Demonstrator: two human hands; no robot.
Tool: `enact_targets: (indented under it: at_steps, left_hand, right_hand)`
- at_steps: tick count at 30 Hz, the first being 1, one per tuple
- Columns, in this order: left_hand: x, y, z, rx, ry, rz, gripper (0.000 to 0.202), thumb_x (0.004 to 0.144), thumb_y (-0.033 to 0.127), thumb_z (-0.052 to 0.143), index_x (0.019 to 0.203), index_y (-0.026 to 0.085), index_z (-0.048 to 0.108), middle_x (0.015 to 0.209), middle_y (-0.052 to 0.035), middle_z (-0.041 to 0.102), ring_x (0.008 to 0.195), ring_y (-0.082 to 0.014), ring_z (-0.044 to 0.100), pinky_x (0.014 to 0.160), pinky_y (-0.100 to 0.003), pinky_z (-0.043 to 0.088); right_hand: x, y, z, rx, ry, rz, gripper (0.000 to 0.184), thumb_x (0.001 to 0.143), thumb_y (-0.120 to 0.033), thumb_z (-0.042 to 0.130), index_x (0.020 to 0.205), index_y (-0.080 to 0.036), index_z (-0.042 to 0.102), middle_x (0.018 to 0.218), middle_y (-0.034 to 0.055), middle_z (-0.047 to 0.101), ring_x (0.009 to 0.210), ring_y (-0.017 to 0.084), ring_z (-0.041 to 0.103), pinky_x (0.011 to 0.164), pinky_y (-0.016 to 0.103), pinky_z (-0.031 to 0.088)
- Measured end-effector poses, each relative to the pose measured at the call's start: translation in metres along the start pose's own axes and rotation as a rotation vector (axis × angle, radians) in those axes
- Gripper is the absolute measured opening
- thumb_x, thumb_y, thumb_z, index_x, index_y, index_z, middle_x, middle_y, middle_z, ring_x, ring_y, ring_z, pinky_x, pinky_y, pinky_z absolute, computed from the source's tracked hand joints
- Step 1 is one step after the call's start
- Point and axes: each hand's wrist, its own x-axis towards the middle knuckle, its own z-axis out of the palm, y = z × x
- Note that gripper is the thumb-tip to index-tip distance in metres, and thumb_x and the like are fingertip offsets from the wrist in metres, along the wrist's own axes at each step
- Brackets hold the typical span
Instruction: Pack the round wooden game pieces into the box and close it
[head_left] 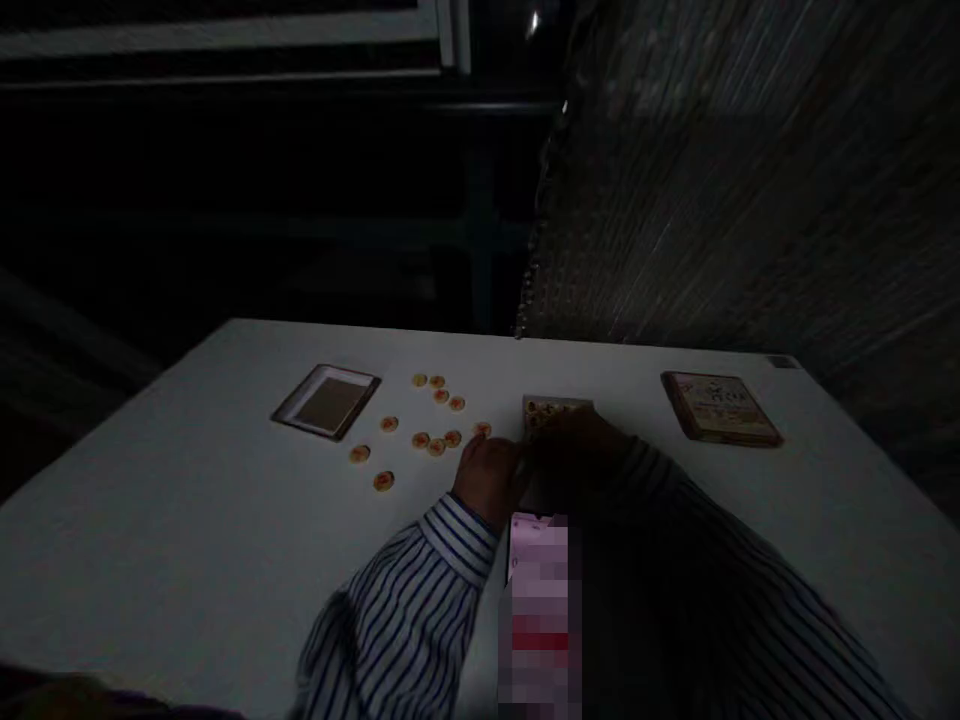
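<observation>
The scene is very dim, and the darkest part falls around the person's right hand (589,440), which covers the near side of a small pale rectangular tray (559,399); whether its fingers grip anything cannot be told. The left hand (489,480) is beside it, close to or touching the right, with its fingertips near the tray's left side; what they may be holding is too dark to make out. A phone with a pink screen (523,545) lies below the hands, mostly blurred out by coarse blocks and cut off at the bottom edge.

Eleven small round yellowish discs with reddish markings (436,447) lie loose on the white tabletop (187,510), left of the tray. One shallow square box with pale inner walls and a brown bottom (330,403) stands beyond them to the left, and one flat brown-edged box with a printed top (724,408) lies at the far right.

The loose discs lie flat and scattered, the nearest just above the left hand. More discs with dark markings (534,408) show inside the tray, partly hidden and uncountable.
</observation>
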Motion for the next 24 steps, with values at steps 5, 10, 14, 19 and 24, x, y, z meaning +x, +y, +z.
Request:
enact_targets:
  at_steps: [5, 10, 14, 19, 24]
  left_hand:
    - [-0.001, 0.002, -0.003, -0.013, 0.028, 0.008, 0.027, 0.076, 0.027, 0.054, 0.102, 0.021, 0.058, 0.096, -0.0045, 0.065, 0.096, -0.0214, 0.056, 0.096, -0.044, 0.032]
    - [-0.001, 0.0, -0.002, 0.0, 0.092, 0.036, 0.027, 0.075, 0.027, 0.054, 0.101, 0.018, 0.059, 0.093, -0.0056, 0.065, 0.093, -0.0211, 0.056, 0.095, -0.043, 0.034]
    - [0.0, -0.001, -0.006, -0.004, 0.16, 0.033, 0.026, 0.076, 0.025, 0.054, 0.099, 0.017, 0.059, 0.092, -0.0061, 0.066, 0.091, -0.0209, 0.057, 0.093, -0.041, 0.037]
    - [-0.002, -0.006, -0.008, 0.007, 0.212, 0.005, 0.025, 0.077, 0.026, 0.053, 0.1, 0.017, 0.059, 0.093, -0.0067, 0.066, 0.091, -0.0218, 0.058, 0.091, -0.044, 0.037]
    - [-0.002, -0.014, -0.012, -0.005, 0.286, -0.019, 0.024, 0.079, 0.027, 0.052, 0.1, 0.017, 0.059, 0.095, -0.0066, 0.066, 0.092, -0.0202, 0.058, 0.092, -0.043, 0.037]
  right_hand:
    - [0.0, 0.005, 0.001, 0.02, 0.01, 0.012, 0.029, 0.083, -0.033, 0.043, 0.084, -0.017, 0.067, 0.088, 0.0115, 0.068, 0.078, 0.02, 0.062, 0.061, 0.027, 0.041]
    - [-0.006, 0.008, -0.009, 0.065, 0.072, 0.03, 0.032, 0.081, -0.041, 0.044, 0.08, -0.018, 0.066, 0.084, 0.009, 0.068, 0.076, 0.018, 0.062, 0.061, 0.025, 0.039]
    - [-0.009, 0.009, -0.017, 0.041, 0.091, 0.058, 0.032, 0.079, -0.043, 0.045, 0.077, -0.017, 0.064, 0.082, 0.009, 0.067, 0.071, 0.018, 0.061, 0.058, 0.026, 0.036]
    - [-0.009, 0.011, -0.018, 0.011, 0.149, 0.073, 0.024, 0.075, -0.036, 0.05, 0.077, -0.016, 0.063, 0.08, 0.0102, 0.066, 0.072, 0.019, 0.06, 0.059, 0.027, 0.034]
    - [-0.01, 0.014, -0.017, 0.002, 0.197, 0.089, 0.024, 0.076, -0.034, 0.049, 0.08, -0.015, 0.062, 0.082, 0.0096, 0.065, 0.07, 0.017, 0.057, 0.058, 0.027, 0.03]
